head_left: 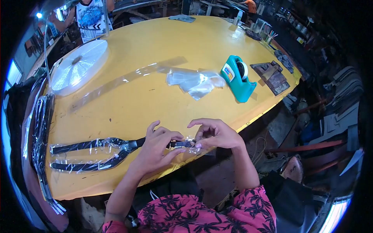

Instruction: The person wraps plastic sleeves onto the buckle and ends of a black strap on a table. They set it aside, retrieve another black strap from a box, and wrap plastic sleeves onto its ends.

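Black under clear plastic (pixel 104 143), the forked strap (pixel 131 145) lies along the near edge of the desk (pixel 136 105), prongs to the left, its stem partly hidden by the left hand (pixel 158 144) gripping it, its tip pinched by the right hand (pixel 218 134). Beyond, I can see crumpled film (pixel 196 82) near a teal tape dispenser (pixel 240 86) and a broad clear roll (pixel 83 72) at the far left. The hands nearly meet, palms inward, a finger of each lifted.

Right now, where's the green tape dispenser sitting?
In the head view, the green tape dispenser sits toward the right side of the yellow table, between the crumpled clear plastic and the dark flat piece.
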Demonstrator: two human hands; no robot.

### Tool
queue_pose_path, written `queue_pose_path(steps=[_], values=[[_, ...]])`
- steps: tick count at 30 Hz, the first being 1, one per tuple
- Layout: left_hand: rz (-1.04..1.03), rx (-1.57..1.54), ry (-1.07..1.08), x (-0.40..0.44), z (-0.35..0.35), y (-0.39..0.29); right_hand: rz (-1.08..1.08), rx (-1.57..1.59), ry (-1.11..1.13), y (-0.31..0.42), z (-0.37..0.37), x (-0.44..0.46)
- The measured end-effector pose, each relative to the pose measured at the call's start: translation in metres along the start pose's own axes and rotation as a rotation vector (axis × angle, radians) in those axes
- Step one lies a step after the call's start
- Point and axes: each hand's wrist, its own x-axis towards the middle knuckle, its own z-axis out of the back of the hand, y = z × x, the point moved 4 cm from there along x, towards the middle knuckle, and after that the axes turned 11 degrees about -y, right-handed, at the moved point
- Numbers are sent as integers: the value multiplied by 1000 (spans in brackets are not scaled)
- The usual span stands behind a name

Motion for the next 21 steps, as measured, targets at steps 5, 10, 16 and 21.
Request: queue_pose_path(steps=[5,10,16,21], values=[[46,29,44,4,9,3,11,-13,31,5,-7,7],[131,86,129,6,34,28,5,-18,2,7,-1,5],[250,-65,288,-2,33,39,6,-10,-7,3,-5,9],[196,-42,277,-3,31,32,29,7,7,0,-15,16]])
